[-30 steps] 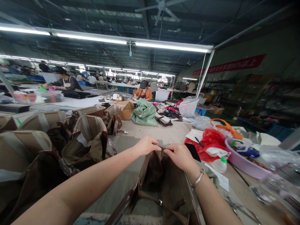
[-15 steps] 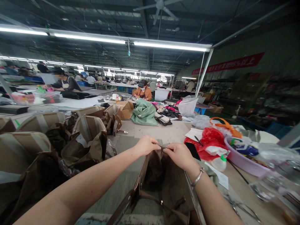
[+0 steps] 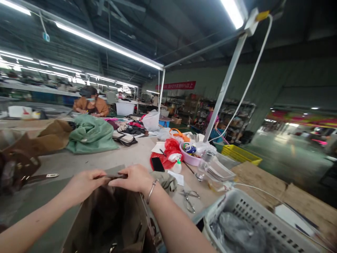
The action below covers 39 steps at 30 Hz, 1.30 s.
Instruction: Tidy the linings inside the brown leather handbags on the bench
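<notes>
The fingers of the right hand are closed on the dark rim edge of a brown bag. The left hand grips the same edge just beside it, its fingers pinching from the other side. The bag is at the bottom centre of the frame, its mouth facing up below both hands and its dark inside showing.

A bracelet circles the right wrist. Just beyond that wrist a crumpled olive cloth lies on the table, with scissors nearer the bottom edge.

Right of centre are a black phone, a white slip, a green-capped bottle and a red plastic bag. A pen lies near the phone. A lilac basin sits beside the red plastic, and a clear jar is close to it.

At the lower right, a grey basket holds clear plastic. Left of centre lies a green bundle; at the left edge, a strap ends in a metal tip. Beyond, in the upper left, a co-worker in orange-brown bends forward. A yellow crate stands at the middle right.
</notes>
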Tool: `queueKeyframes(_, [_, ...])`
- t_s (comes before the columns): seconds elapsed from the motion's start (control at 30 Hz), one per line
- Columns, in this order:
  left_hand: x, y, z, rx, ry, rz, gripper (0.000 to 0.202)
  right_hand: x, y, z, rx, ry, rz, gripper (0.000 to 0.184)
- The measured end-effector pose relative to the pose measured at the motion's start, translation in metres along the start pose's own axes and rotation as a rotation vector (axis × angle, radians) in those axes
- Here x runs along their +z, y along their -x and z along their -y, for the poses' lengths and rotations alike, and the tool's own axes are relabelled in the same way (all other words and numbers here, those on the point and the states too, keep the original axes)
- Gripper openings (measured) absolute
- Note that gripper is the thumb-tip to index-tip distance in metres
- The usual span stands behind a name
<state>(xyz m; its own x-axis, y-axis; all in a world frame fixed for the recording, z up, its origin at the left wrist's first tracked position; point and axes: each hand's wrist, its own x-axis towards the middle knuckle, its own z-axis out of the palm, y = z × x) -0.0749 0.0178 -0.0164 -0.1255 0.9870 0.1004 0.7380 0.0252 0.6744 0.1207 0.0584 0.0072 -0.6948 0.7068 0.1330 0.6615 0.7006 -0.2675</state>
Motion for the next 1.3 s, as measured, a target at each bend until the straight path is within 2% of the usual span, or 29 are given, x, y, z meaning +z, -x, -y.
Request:
queueKeyframes(0.1, [-0.002,0.006,-0.004,0.029,-0.057,0.049,0.03,0.001,-0.001,0.006,-0.018,-0.016,-0.015,0.05])
queueKeyframes(0.27, [-0.004,0.009,-0.007,0.049,-0.073,0.02,0.03,0.006,-0.014,0.013,-0.08,0.12,-0.059,0.043])
queueKeyframes(0.5, [-0.008,0.016,-0.006,0.15,0.06,0.102,0.026,0.007,-0.013,0.012,-0.183,0.074,-0.093,0.032])
queueKeyframes(0.67, [-0.003,0.014,0.003,0.085,0.169,0.048,0.027,0.01,-0.019,0.006,-0.223,-0.007,-0.089,0.031])
queueKeyframes(0.87, [-0.002,0.018,0.003,0.063,0.211,0.05,0.027,0.01,-0.018,0.006,-0.227,-0.031,-0.103,0.029])
queueKeyframes(1.3, [-0.003,0.018,-0.004,-0.011,0.163,-0.022,0.02,0.011,-0.018,0.008,-0.202,0.0,-0.1,0.028])
